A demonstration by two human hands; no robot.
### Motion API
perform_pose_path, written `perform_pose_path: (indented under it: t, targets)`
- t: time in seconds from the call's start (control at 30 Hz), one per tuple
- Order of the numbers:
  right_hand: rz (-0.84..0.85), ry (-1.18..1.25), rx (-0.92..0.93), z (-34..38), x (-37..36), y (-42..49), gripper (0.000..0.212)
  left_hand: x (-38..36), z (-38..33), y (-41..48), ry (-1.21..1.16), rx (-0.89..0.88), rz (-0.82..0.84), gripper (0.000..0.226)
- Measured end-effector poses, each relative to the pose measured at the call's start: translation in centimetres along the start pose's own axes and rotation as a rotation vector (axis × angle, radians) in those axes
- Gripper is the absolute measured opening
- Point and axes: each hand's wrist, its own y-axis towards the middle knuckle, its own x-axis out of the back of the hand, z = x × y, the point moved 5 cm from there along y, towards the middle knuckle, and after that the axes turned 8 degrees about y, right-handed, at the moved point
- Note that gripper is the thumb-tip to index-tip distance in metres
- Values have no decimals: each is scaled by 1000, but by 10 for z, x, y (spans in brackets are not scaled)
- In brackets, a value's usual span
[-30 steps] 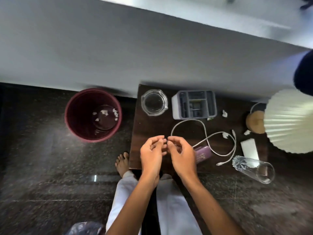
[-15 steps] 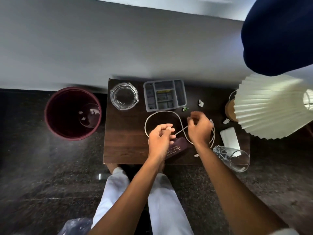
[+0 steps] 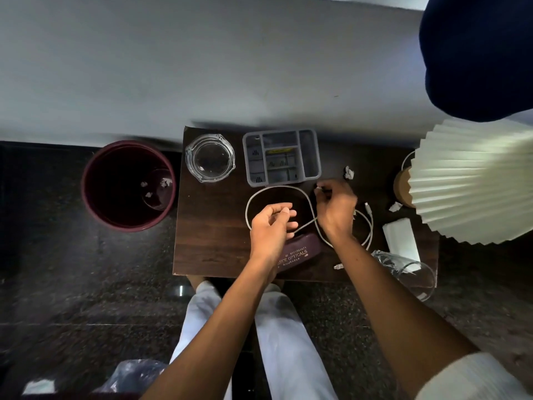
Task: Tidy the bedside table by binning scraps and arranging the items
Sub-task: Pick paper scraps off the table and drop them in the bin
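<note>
My right hand (image 3: 336,206) pinches a small white paper scrap (image 3: 318,187) just in front of the grey organizer tray (image 3: 281,157). My left hand (image 3: 272,229) hovers cupped over the loop of a white cable (image 3: 251,204); whether anything lies in its palm is hidden. Under my left wrist lies a maroon glasses case (image 3: 300,252). Two more crumpled scraps lie on the dark wooden bedside table (image 3: 213,226): one scrap (image 3: 349,172) beside the tray, another scrap (image 3: 395,207) by the lamp base. The maroon bin (image 3: 128,184) on the floor to the left holds a few scraps.
A glass ashtray (image 3: 210,157) sits at the table's back left. A white box (image 3: 401,238) and a tipped glass tumbler (image 3: 409,269) lie at the front right. A pleated lamp shade (image 3: 473,180) overhangs the right end. A plastic bag (image 3: 135,373) lies on the floor.
My hands, together at the table's front a second ago, have parted. The right hand reached back towards the organizer tray and closed on a scrap. The view shifted right.
</note>
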Motion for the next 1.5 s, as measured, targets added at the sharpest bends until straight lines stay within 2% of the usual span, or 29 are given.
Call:
perform_pose_path:
  t: [0.13,0.27,0.43,0.63,0.77,1.0,1.1,1.3,1.5]
  targets:
    - [9,243,-221,13,17,-24,13,6,1,-3,-25,0,-10,17]
    - [54,596,-424,38,21,-55,12,18,-7,-8,-99,-24,-6,18]
    - [177,790,-480,83,8,-85,15,47,-18,-20,-276,-30,54,20]
    - [238,790,-431,122,-34,-106,15,99,-20,-25,-366,-85,24,28]
    - [274,718,-415,146,-67,-113,11,140,-19,-18,-353,-91,-47,25]
    - [478,548,-247,195,-129,-122,18,219,-20,0,-196,-117,-214,17]
    - [557,520,-203,215,-151,-127,18,249,-21,8,-217,-86,-303,13]
    - [525,440,-158,243,-192,-127,12,293,-18,23,-344,-28,-331,11]
    - [461,390,-169,256,-239,-131,25,323,-12,45,-423,29,-376,16]
